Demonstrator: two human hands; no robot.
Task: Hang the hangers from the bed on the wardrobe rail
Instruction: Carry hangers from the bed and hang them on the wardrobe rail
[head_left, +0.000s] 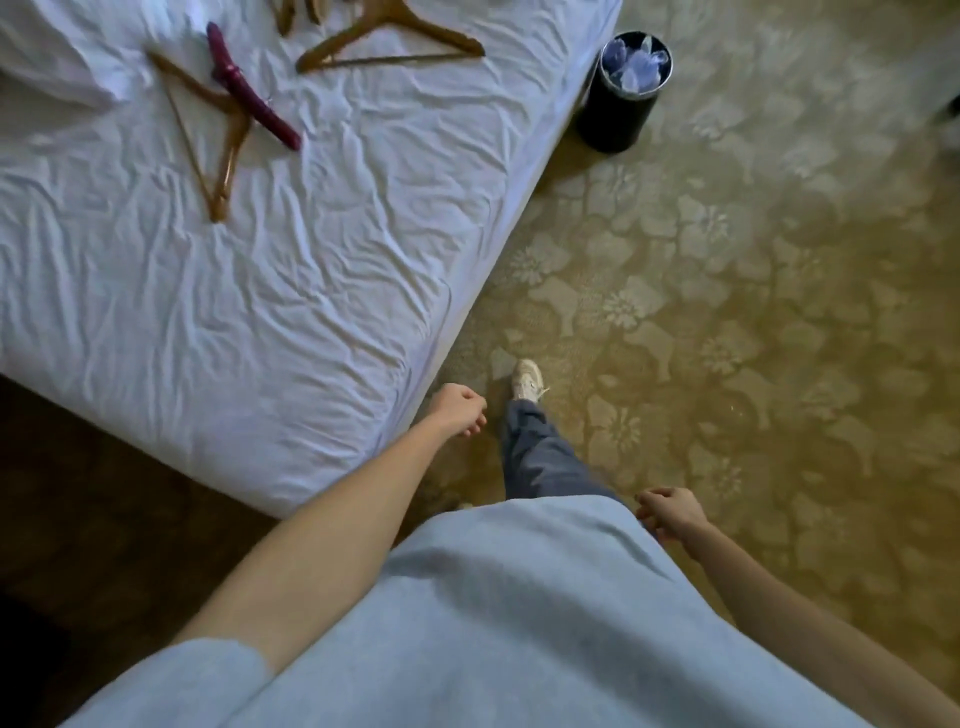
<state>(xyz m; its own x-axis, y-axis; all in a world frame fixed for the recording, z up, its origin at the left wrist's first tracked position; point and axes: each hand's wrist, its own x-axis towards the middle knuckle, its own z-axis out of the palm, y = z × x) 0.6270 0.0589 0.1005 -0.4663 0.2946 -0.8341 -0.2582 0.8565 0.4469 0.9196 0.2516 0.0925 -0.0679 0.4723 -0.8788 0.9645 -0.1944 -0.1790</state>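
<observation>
Both hands are empty. The left hand (457, 410) hangs just off the near corner of the bed (260, 322), its grip loosely curled with the fingers folded under and nothing in it. The right hand (672, 514) hangs beside the hip at the hem of a pale blue shirt (519, 613), its grip also loosely curled around nothing. Between the hands a leg in grey trousers (540, 457) reaches forward, ending in a white shoe (527, 380) on the patterned carpet (753, 312). The hangers lie on the wrinkled white sheet at the far left, well apart from both hands. A wooden hanger (218, 140) lies nearest, with a purple hanger (249, 88) crossing over its top. To their right lies a second wooden hanger (389, 41), and more wooden pieces (291, 13) are cut off by the top edge. A black bin (621, 93) with a clear liner stands on the carpet, just beside the bed's far right edge.
</observation>
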